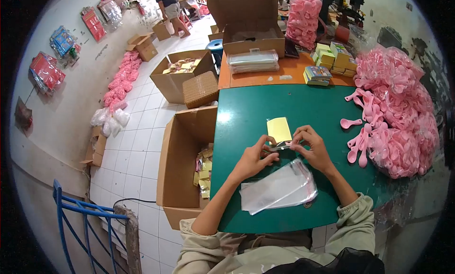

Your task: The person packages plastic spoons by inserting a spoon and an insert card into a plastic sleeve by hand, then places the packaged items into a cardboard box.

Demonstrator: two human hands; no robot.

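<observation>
your left hand (256,158) and right hand (313,147), grips closed on clear plastic film (280,147) at near edge of flat yellow rectangular packet (278,130), over green counter (244,113); overlapping transparent plastic bags (279,187) nearer you.

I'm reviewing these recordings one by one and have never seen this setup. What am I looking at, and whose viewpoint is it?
There is no machine here: a person works with two bare hands. The single picture comes from a camera worn on the head, looking forward and down, so the arms reach in from the bottom.

The left hand and right hand pinch clear, shiny plastic near a flat yellow rectangle. Whether the yellow piece sits inside that plastic is hard to tell.

On the green tabletop, flat clear plastic bags lie nearest the person. To the right are loose pink plastic spoons beside a large heap of bagged pink spoons.
</observation>
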